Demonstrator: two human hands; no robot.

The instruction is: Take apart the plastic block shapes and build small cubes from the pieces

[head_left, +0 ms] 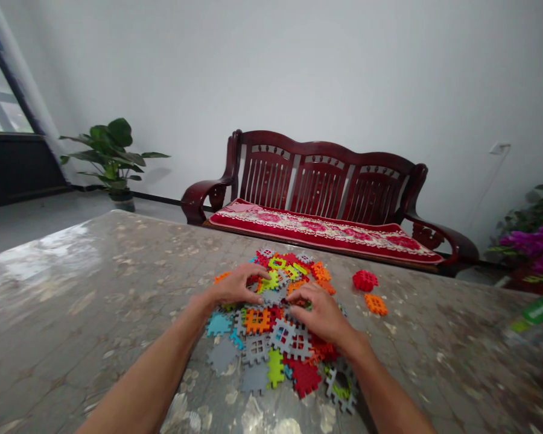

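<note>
A heap of flat interlocking plastic pieces in grey, red, orange, lime and blue lies on the table (154, 295). My left hand (241, 284) is over the upper left of the heap, thumb and fingers apart, beside a lime piece (269, 281). My right hand (319, 308) rests at the right of the heap with its fingers curled; what lies under its fingertips is hidden. Between the two hands is a grey piece (272, 297). Nearer to me lie an orange window piece (257, 320), a grey window piece (256, 348) and a red piece (306, 377).
A red block (365, 279) and an orange piece (375, 304) lie apart on the right. Behind the table stands a wooden bench (319, 181) with a red patterned cover. A potted plant (113, 154) is at the left, purple flowers (536, 244) at the right edge.
</note>
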